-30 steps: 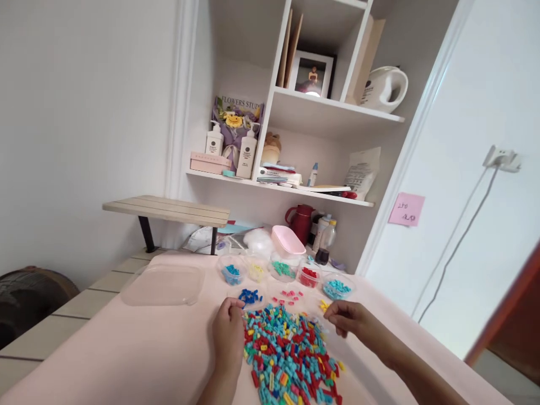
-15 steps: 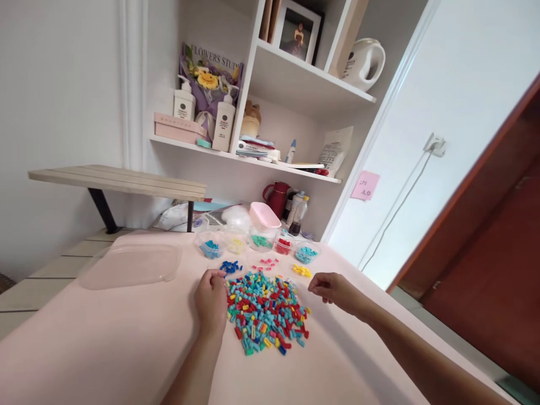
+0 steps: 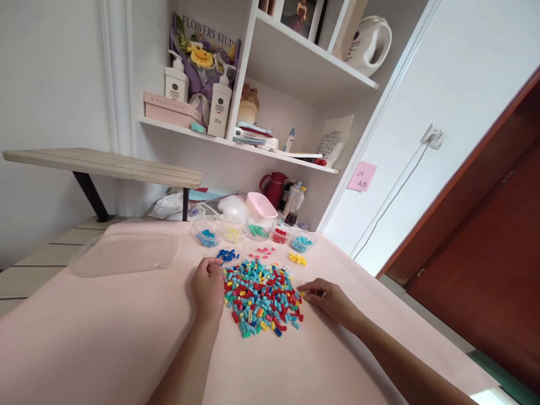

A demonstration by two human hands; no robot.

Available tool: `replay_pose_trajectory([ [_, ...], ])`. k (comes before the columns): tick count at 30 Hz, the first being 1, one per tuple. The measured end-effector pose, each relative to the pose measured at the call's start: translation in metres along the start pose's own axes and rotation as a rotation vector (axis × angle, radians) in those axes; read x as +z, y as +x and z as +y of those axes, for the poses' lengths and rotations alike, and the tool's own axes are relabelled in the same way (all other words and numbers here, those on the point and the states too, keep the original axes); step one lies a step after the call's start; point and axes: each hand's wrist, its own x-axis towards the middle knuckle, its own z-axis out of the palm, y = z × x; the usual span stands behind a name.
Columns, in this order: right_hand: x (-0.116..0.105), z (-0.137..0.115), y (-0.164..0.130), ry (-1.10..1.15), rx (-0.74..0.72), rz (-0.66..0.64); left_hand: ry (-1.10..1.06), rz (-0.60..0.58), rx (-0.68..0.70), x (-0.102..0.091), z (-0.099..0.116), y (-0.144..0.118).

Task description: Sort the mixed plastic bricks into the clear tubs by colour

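- A table [image 3: 126, 337] with a smooth, pale pink covering
- On its middle, a loose mixed pile of small toy bricks [image 3: 261, 298], mostly turquoise and red
- Beyond the pile, small groups of dark blue bricks [image 3: 228, 256], pink bricks [image 3: 261, 252] and yellow bricks [image 3: 297, 259]; whether clear dishes lie beneath them is hard to tell
- Towards the far edge, five clear plastic bowls [image 3: 196, 233] in a row
- At left, a flat, clear plastic lid [image 3: 124, 253]

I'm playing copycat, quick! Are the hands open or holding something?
Left hand: curled beside the toy brick pile; whether it holds anything can't be told.
Right hand: fingertips at a yellow brick; grip can't be told.
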Motion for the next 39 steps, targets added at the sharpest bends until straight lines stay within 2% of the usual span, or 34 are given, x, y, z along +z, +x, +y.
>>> replay_pose_trajectory([
  [5, 0.006, 0.0, -0.005, 0.013, 0.025, 0.076, 0.004, 0.0, 0.001, 0.001, -0.002, 0.0],
  [17, 0.007, -0.005, -0.009, 0.047, 0.05, 0.074, 0.025, -0.011, 0.012, 0.0, 0.0, -0.001],
  [23, 0.005, 0.002, 0.017, 0.178, 0.065, 0.011, 0.049, -0.01, 0.05, -0.001, -0.001, -0.002],
  [26, 0.006, -0.016, 0.043, 0.275, 0.015, 0.067, 0.059, -0.001, 0.057, -0.001, -0.001, -0.002],
  [32, 0.025, -0.083, 0.107, 0.272, -0.157, 0.128, 0.076, -0.006, 0.042, -0.001, -0.002, -0.002],
  [36, 0.043, -0.119, 0.153, 0.231, -0.187, 0.218, 0.071, -0.011, 0.05, -0.002, -0.001, -0.002],
  [39, 0.051, -0.135, 0.176, 0.238, -0.199, 0.271, 0.062, -0.009, 0.068, -0.003, 0.0, -0.003],
])
